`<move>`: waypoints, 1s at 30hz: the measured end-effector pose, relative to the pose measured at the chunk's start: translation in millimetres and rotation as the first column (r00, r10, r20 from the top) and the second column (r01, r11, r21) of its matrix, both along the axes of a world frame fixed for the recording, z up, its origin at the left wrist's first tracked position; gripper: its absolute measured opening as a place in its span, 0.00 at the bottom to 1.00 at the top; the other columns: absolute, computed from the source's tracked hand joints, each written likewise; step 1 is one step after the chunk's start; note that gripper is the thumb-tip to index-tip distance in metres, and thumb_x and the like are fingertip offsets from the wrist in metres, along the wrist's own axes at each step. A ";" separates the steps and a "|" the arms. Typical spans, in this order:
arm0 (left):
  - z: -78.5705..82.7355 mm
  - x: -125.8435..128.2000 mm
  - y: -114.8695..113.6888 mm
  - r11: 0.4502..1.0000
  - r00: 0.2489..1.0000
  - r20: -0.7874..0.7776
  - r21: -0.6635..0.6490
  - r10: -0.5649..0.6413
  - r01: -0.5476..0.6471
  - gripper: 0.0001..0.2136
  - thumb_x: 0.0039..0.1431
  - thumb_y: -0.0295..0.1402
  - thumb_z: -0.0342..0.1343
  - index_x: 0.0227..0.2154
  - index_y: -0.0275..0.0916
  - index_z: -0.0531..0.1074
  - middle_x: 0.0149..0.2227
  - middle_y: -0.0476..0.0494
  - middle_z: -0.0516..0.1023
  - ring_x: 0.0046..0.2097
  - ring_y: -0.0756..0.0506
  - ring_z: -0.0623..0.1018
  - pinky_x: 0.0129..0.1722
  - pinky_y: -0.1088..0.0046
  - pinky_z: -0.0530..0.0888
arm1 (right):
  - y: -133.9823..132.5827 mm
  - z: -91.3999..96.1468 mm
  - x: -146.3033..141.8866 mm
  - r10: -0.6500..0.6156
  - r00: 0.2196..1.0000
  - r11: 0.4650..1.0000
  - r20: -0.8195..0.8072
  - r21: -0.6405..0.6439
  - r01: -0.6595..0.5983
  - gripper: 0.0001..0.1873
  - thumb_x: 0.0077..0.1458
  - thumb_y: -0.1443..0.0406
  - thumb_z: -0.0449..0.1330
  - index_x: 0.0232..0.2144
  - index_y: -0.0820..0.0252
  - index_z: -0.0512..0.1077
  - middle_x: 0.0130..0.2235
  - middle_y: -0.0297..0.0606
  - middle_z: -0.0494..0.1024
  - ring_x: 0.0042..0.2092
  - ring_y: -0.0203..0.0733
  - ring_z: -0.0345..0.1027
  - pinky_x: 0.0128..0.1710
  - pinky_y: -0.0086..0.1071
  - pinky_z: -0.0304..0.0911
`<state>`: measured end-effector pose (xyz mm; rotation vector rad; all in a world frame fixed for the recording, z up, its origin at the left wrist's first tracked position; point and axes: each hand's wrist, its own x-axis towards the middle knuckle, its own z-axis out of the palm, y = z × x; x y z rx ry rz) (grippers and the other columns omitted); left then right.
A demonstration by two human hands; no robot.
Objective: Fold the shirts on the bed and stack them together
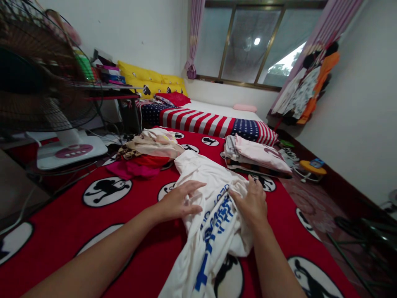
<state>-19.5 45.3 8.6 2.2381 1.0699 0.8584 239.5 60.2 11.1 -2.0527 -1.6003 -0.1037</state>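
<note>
A white T-shirt point(198, 174) with blue printed lettering lies crumpled lengthwise on a red blanket point(149, 265) that has black figures in white ovals. At the shirt's left edge is my left hand point(181, 200), its thumb and fingers apart over the cloth. My right hand point(252, 203) rests on the right side of the shirt, fingers spread and thumb beside the lettering. Neither hand is closed around the fabric. Behind my right hand sits a stack of folded clothes point(257, 153), pink on top. A loose heap of clothes point(149, 145) lies beyond my left hand.
A caged electric fan point(71, 145) stands at the left, near a small cluttered table point(108, 89). Farther back is a bed point(211, 124) with a stars-and-stripes cover. Clothes point(310, 87) hang at the right, above a yellow stool point(312, 167) on the floor.
</note>
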 end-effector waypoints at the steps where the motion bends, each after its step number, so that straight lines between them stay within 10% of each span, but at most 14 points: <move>1: -3.0 0.3 1.7 0.999 0.996 -0.092 0.025 -0.020 0.022 0.30 0.51 0.46 0.62 0.57 0.46 0.65 0.56 0.41 0.69 0.48 0.43 0.74 0.48 0.68 0.70 | -0.4 0.0 0.9 0.009 1.000 0.999 -0.002 -0.053 -0.009 0.45 0.48 0.48 0.59 0.64 0.61 0.54 0.62 0.53 0.58 0.59 0.62 0.56 0.49 0.48 0.61; 8: 7.1 8.0 -0.7 0.989 0.883 -0.445 0.065 0.150 -0.135 0.12 0.50 0.42 0.62 0.34 0.41 0.77 0.34 0.45 0.78 0.37 0.43 0.76 0.35 0.72 0.69 | 5.4 -5.0 10.4 0.187 0.982 0.981 -0.026 -0.052 -0.188 0.24 0.49 0.59 0.58 0.50 0.54 0.72 0.46 0.45 0.75 0.48 0.53 0.67 0.46 0.41 0.62; 11: 28.7 7.0 -17.3 0.963 0.868 -0.485 -0.267 -0.105 -0.033 0.09 0.51 0.39 0.60 0.26 0.38 0.76 0.24 0.46 0.76 0.28 0.45 0.76 0.26 0.74 0.67 | 8.2 -9.3 9.4 0.262 0.933 0.965 -0.248 0.077 -0.251 0.20 0.46 0.63 0.58 0.44 0.54 0.76 0.43 0.39 0.78 0.45 0.48 0.70 0.45 0.37 0.63; 14: 45.8 6.4 -32.1 0.587 0.771 -0.190 -0.761 -0.607 0.275 0.13 0.54 0.42 0.58 0.29 0.37 0.78 0.24 0.46 0.77 0.23 0.48 0.74 0.21 0.76 0.66 | 8.9 -11.1 3.0 0.357 0.822 0.934 -0.443 0.163 -0.317 0.18 0.46 0.61 0.59 0.42 0.55 0.76 0.42 0.37 0.79 0.42 0.45 0.72 0.44 0.35 0.64; 16: 46.4 7.1 -31.1 0.437 0.753 0.008 -0.811 -0.658 0.390 0.16 0.53 0.46 0.59 0.34 0.36 0.78 0.28 0.45 0.79 0.24 0.48 0.75 0.22 0.76 0.69 | 8.3 -9.3 -1.3 0.391 0.805 0.920 -0.446 0.181 -0.347 0.19 0.47 0.58 0.60 0.42 0.56 0.75 0.42 0.38 0.79 0.43 0.46 0.72 0.45 0.36 0.64; 18: 36.8 6.5 -19.6 0.647 0.884 0.040 -0.666 -0.466 0.371 0.17 0.54 0.45 0.58 0.38 0.36 0.77 0.33 0.43 0.80 0.30 0.46 0.78 0.28 0.74 0.73 | 7.3 -5.0 -2.6 0.370 0.844 0.929 -0.388 0.159 -0.334 0.24 0.48 0.56 0.60 0.47 0.57 0.73 0.46 0.41 0.78 0.47 0.48 0.71 0.47 0.37 0.63; 20: 20.8 2.1 -2.4 0.939 0.996 -0.024 -0.336 -0.088 0.075 0.20 0.53 0.43 0.59 0.46 0.37 0.74 0.44 0.39 0.78 0.43 0.42 0.77 0.41 0.68 0.74 | 5.4 1.1 0.2 0.294 0.907 0.956 -0.301 0.088 -0.280 0.34 0.47 0.51 0.60 0.55 0.60 0.67 0.52 0.46 0.74 0.52 0.52 0.68 0.48 0.40 0.62; 21: 12.2 -1.4 5.8 0.982 0.992 -0.072 -0.152 0.103 -0.113 0.23 0.51 0.42 0.60 0.50 0.38 0.72 0.51 0.37 0.75 0.50 0.39 0.74 0.48 0.64 0.72 | 4.0 4.3 2.8 0.243 0.936 0.969 -0.254 0.032 -0.243 0.40 0.46 0.49 0.61 0.58 0.61 0.64 0.54 0.49 0.71 0.54 0.55 0.66 0.48 0.42 0.62; 24: -7.3 -12.1 19.6 0.921 0.886 -0.254 0.149 0.388 -0.361 0.38 0.43 0.43 0.65 0.59 0.39 0.63 0.59 0.32 0.66 0.59 0.33 0.65 0.55 0.55 0.66 | -1.3 11.7 12.5 0.146 0.981 0.967 -0.130 -0.190 -0.169 0.47 0.41 0.42 0.61 0.58 0.59 0.63 0.51 0.52 0.74 0.50 0.61 0.68 0.42 0.44 0.63; 30: 3.0 -14.7 11.3 0.985 0.921 -0.370 -0.065 0.123 -0.158 0.19 0.45 0.32 0.58 0.44 0.44 0.76 0.36 0.48 0.80 0.37 0.44 0.78 0.35 0.74 0.71 | -2.2 12.9 24.2 0.341 0.872 0.868 -0.351 -0.238 -0.435 0.13 0.41 0.57 0.63 0.28 0.59 0.76 0.29 0.38 0.78 0.36 0.49 0.72 0.32 0.33 0.61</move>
